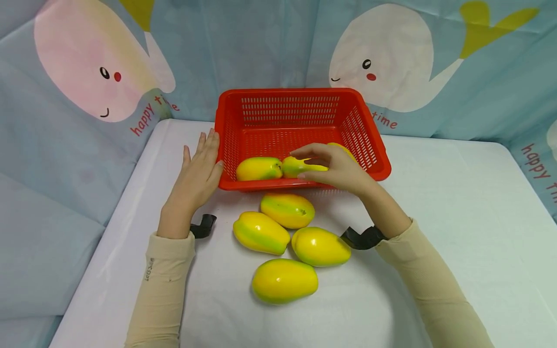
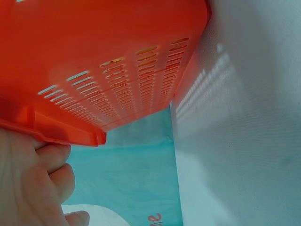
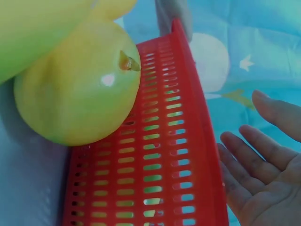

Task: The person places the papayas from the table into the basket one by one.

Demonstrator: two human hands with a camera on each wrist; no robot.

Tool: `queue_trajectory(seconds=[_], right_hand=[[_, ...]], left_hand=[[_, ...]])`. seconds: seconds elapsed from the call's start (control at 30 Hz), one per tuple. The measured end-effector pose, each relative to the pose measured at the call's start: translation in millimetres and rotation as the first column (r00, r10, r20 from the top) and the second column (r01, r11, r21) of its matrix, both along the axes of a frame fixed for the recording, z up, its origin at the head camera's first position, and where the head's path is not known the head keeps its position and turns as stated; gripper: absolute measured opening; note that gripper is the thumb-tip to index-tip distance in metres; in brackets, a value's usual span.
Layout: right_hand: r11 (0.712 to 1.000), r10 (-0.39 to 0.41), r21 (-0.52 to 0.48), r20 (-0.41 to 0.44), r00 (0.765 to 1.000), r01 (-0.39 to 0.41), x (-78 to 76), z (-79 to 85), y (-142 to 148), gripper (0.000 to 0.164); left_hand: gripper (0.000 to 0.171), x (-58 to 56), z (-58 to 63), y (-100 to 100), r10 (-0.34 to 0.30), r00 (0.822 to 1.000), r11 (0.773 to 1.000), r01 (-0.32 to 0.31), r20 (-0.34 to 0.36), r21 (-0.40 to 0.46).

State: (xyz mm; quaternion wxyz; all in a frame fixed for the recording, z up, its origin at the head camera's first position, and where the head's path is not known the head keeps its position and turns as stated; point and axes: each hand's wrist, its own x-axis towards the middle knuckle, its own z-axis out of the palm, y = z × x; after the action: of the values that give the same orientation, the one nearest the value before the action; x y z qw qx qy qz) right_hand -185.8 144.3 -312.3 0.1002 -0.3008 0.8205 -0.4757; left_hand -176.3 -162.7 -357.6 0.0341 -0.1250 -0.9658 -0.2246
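A red plastic basket (image 1: 300,183) with slotted walls stands at the back of the table. My left hand (image 1: 197,169) rests against its left rim, fingers straight; in the left wrist view its fingertips (image 2: 54,157) touch the rim. Over the front rim hovers my right hand (image 1: 337,166), fingers loosely curved and apart, holding nothing in the right wrist view. Inside the basket lie a yellow-green papaya (image 1: 257,168) at left, a second papaya (image 1: 292,166) partly behind my right hand, and a third papaya (image 1: 344,149) mostly hidden by it.
Several more papayas lie on the white table in front of the basket, among them a rear papaya (image 1: 287,210), a left papaya (image 1: 261,233), a right papaya (image 1: 320,247) and a front papaya (image 1: 285,281). A blue whale-print curtain (image 1: 261,43) hangs behind.
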Motion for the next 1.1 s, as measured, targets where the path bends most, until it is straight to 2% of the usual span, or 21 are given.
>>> queue_trajectory(seconds=[0.23,0.57,0.77,1.1], right_hand=[[0.999,0.018,-0.033,0.005,1.0,-0.018,17.1,0.9,14.6,0.043],[0.999,0.046,-0.016,-0.088,0.995,-0.048,43.5,-0.1,27.0,0.046],[0.997,0.066,-0.027,-0.121,0.99,-0.07,52.1,-3.5,32.0,0.045],[0.995,0.085,-0.043,-0.108,0.991,-0.091,62.2,-11.6,40.1,0.047]], left_hand=[[0.061,0.6,0.1,-0.4,-0.009,1.0,1.0,0.009,0.001,0.003],[0.062,0.4,1.1,0.5,-0.004,1.0,1.0,0.004,0.008,0.006],[0.062,-0.1,0.4,0.4,0.001,1.0,1.0,-0.001,0.01,0.005],[0.061,0.7,2.1,0.1,-0.008,1.0,1.0,0.008,0.012,0.007]])
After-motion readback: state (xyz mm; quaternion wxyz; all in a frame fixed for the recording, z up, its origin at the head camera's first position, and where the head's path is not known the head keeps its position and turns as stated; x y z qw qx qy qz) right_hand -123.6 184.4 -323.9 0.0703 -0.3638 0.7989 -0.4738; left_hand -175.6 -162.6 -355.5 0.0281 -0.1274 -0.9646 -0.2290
